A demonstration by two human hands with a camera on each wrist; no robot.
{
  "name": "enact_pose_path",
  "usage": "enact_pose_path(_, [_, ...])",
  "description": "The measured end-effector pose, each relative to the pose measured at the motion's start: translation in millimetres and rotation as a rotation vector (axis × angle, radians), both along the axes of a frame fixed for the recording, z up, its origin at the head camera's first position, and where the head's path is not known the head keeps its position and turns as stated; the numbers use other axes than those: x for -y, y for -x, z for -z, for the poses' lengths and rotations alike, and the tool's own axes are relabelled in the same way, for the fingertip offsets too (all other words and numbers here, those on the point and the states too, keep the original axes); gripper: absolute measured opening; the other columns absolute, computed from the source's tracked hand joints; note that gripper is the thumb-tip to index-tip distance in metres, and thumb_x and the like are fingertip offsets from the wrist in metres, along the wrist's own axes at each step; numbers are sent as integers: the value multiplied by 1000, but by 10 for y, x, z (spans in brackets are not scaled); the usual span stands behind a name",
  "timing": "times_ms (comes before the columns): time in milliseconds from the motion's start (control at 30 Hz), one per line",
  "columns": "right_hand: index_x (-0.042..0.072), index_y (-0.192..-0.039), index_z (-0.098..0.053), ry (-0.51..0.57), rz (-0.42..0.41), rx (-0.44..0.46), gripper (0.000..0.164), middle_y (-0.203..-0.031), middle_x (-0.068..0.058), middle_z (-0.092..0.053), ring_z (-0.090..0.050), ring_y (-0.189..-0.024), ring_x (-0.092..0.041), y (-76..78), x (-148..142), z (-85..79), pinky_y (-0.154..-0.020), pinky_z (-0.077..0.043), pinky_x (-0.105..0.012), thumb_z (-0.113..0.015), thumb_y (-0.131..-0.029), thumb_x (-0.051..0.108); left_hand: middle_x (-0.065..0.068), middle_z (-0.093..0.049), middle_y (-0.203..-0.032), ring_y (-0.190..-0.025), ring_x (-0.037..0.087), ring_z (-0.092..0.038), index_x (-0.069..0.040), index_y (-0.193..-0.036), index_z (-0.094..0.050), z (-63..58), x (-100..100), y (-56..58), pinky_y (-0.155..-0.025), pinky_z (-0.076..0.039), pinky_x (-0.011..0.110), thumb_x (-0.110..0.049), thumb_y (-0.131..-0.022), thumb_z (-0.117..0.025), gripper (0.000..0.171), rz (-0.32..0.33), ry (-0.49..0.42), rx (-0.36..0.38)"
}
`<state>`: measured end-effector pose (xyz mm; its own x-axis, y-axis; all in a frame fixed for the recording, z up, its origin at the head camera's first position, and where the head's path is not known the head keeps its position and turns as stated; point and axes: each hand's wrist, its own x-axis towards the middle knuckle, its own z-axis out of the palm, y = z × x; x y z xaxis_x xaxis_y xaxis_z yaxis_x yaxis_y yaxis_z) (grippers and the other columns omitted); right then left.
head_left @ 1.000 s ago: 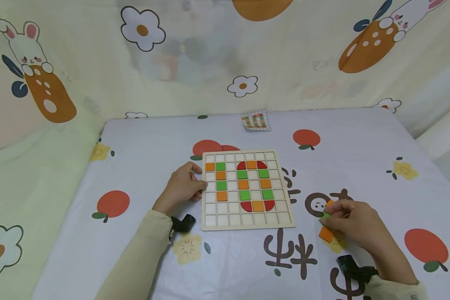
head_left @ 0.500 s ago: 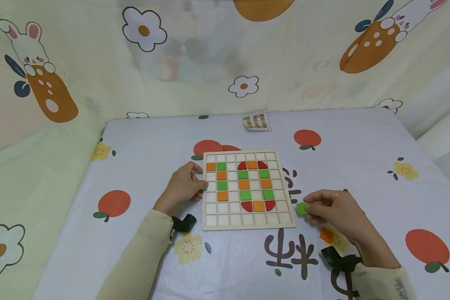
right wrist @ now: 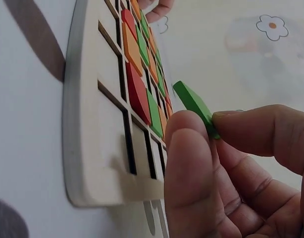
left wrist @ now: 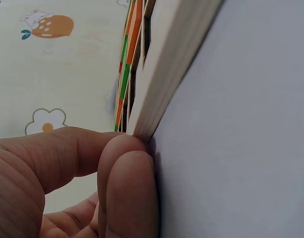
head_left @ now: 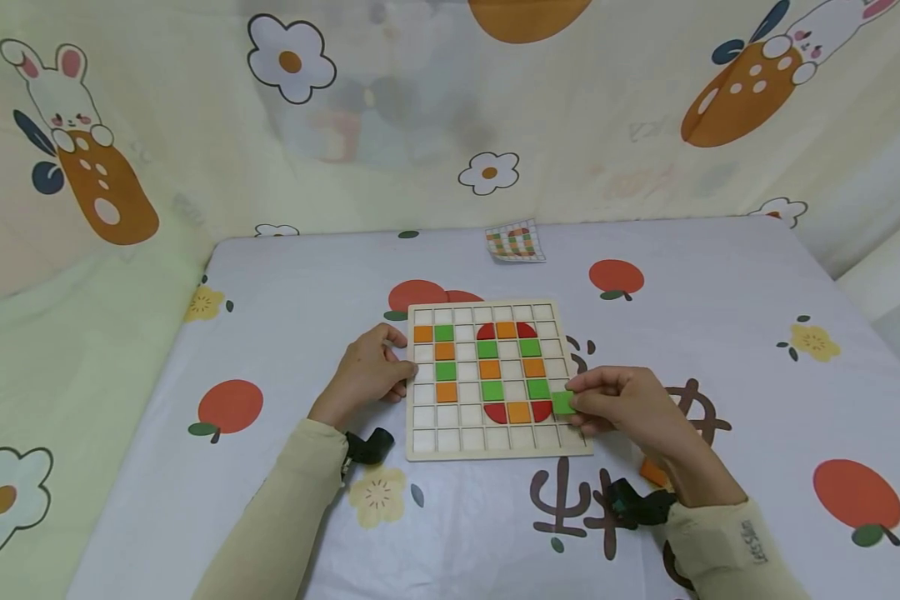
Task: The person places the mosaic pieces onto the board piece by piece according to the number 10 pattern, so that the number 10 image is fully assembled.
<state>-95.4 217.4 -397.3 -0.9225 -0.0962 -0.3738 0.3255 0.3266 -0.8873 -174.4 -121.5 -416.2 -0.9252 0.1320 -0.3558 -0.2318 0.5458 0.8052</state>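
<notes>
A square wooden grid board (head_left: 495,455) lies on the table, with orange and green square tiles and red quarter-round tiles set in some of its cells. At the board's left edge, my left hand (head_left: 363,375) holds the rim with thumb and fingertips. My right hand (head_left: 633,410) pinches a green square tile (head_left: 562,403) between thumb and forefinger, over the board's right side. In the right wrist view that green tile (right wrist: 194,105) is tilted and raised above the grid surface. An orange tile (head_left: 653,473) lies on the cloth, partly hidden by my right wrist.
A small card (head_left: 515,242) printed with a coloured grid pattern lies behind the board, near the back curtain (head_left: 375,192). The white tablecloth (head_left: 307,292) carries printed fruit, flowers and dark lettering. Black wrist cameras sit on both wrists.
My right hand picked up the green tile from beside the orange one and carried it left to over the board's right side. My left hand stayed at the board's left edge.
</notes>
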Motion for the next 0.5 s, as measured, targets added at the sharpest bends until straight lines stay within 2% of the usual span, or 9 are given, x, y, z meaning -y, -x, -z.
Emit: enact_pose_path(500, [-11,-122,-65,59,1,24,30,-96,-14,-75,-75,-76,-20,65,183,5,-72,-64,-29,-70,-98,7,11,-61,-87,-57,17,-66,-7,-123,-56,-17,-3,-6,-54,-59,26,-12,-92,-77,37,-5,-5,6])
